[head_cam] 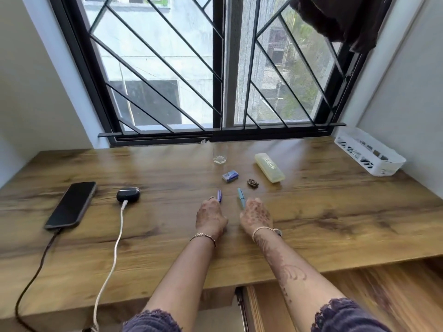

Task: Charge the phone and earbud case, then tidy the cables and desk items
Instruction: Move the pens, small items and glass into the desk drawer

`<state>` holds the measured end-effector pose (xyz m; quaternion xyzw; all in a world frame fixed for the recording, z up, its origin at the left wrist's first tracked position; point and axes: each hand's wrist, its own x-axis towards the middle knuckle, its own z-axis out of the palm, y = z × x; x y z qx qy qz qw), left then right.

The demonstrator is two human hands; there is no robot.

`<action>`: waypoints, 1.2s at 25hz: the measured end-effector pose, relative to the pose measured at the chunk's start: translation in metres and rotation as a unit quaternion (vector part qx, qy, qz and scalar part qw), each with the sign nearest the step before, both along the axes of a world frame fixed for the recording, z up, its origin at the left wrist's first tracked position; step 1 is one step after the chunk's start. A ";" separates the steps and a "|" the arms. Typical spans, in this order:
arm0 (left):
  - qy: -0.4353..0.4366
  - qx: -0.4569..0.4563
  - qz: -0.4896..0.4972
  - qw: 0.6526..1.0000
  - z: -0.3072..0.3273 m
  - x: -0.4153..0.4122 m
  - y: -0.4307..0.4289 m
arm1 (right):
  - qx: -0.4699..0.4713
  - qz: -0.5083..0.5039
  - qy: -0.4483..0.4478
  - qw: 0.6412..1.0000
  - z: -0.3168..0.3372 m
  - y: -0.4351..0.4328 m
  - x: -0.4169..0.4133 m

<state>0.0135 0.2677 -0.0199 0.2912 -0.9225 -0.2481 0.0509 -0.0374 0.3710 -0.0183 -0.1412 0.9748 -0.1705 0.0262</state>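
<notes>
One black phone (70,204), one black earbud case (128,194)

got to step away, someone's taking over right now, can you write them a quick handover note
Left hand grips the purple pen; right hand grips the blue pen.
Done: phone on a dark cable and earbud case on a white cable, at the desk's left.
Left: pens, glass, small blue box, yellow case and small brown item lie loose mid-desk; white basket far right; cables trail off the front edge.

white cable (114,255) end off btm edge
</notes>
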 end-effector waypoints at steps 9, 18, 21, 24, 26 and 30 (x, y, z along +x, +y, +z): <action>0.047 0.171 0.073 0.982 0.031 0.064 0.072 | -0.079 0.004 -0.006 0.997 0.031 0.066 0.048; 0.012 0.248 0.095 0.964 0.015 0.143 0.195 | -0.091 -0.005 -0.082 0.992 0.004 0.211 0.126; -0.028 0.240 0.096 0.966 0.002 0.162 0.226 | -0.071 0.003 -0.126 0.989 -0.017 0.241 0.142; -0.087 0.224 0.084 0.967 -0.017 0.165 0.245 | -0.067 -0.001 -0.186 0.980 -0.039 0.253 0.151; -0.124 0.226 0.075 0.963 -0.030 0.163 0.251 | -0.063 -0.006 -0.210 0.976 -0.050 0.255 0.153; -0.166 0.202 0.071 0.963 -0.056 0.156 0.248 | -0.043 -0.011 -0.242 0.969 -0.071 0.251 0.149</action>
